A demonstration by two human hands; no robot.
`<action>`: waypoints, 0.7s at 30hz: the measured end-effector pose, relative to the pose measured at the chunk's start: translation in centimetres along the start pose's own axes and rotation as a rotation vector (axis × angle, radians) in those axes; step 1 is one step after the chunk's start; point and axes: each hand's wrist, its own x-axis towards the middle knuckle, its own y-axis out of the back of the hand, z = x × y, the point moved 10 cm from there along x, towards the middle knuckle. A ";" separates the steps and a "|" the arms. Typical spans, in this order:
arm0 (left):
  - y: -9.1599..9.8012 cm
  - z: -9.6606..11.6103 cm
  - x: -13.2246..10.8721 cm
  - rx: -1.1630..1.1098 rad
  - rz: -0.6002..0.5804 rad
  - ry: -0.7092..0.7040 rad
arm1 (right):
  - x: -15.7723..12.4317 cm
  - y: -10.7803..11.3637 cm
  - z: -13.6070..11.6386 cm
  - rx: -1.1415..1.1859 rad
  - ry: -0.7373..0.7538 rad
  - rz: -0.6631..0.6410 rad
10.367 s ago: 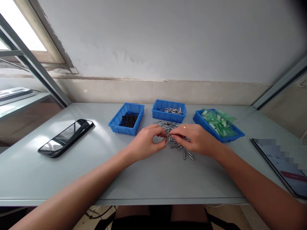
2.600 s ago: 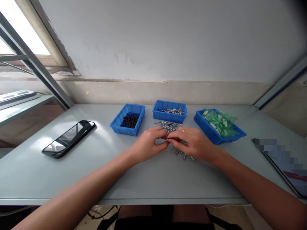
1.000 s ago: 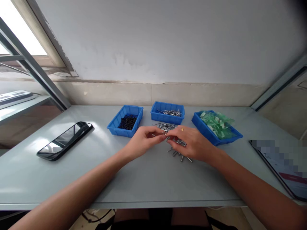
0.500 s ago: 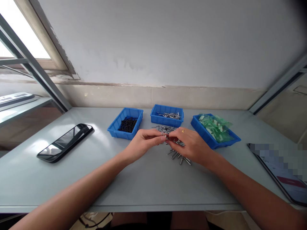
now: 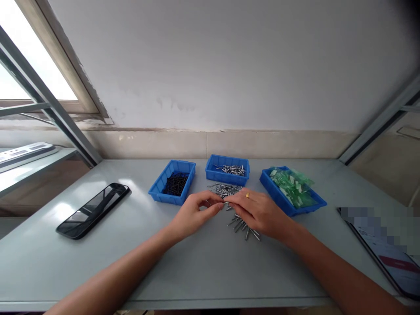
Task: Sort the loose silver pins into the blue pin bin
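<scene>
My left hand (image 5: pixel 196 211) and my right hand (image 5: pixel 257 209) meet at the fingertips over the middle of the table. A small silver metal pin (image 5: pixel 226 202) shows at the pinched fingers of my right hand, mostly hidden. The left thumb and forefinger are curled close against the same spot; what lies in them is too small to make out. Just behind the hands is a loose pile of silver metal pins (image 5: pixel 226 189). More silver pins (image 5: pixel 246 227) lie fanned out on the near side, partly under my right hand.
Behind stand a blue bin (image 5: pixel 226 176) of silver pins, a left bin (image 5: pixel 157 192) of dark screw-like pieces and a right bin (image 5: pixel 277 194) of green plastic packets. A black phone (image 5: pixel 93 211) lies left, a tablet-like device (image 5: pixel 377 253) right. Metal posts (image 5: pixel 70 116) flank the table.
The view has tilted up, so everything sits lower in the picture. My fingers have shifted slightly at their meeting point; both hands stay together. Bins and piles look the same.
</scene>
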 end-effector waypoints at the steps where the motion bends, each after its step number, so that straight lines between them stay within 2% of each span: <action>1: 0.1 0.0 0.0 0.006 0.004 0.001 | 0.1 -0.1 0.1 0.032 -0.013 -0.011; 6: -0.1 -0.1 -0.2 0.028 -0.023 0.006 | 0.2 -0.4 0.4 0.188 -0.076 -0.056; 10: -0.4 -0.3 -0.2 0.032 -0.056 0.004 | 0.2 -0.2 1.4 0.246 -0.132 -0.016; 13: 1.0 -0.5 0.1 0.036 0.027 0.019 | 0.0 0.2 4.0 0.178 -0.283 0.052; 16: 2.7 -0.5 0.2 0.050 0.123 0.026 | -0.6 0.5 6.6 0.014 -0.429 0.082; 18: 3.4 -0.2 0.2 0.047 0.152 0.022 | -0.7 0.5 7.3 -0.045 -0.464 0.068; 21: 3.4 0.4 0.1 0.078 0.135 -0.008 | -0.7 0.3 7.2 -0.062 -0.468 0.037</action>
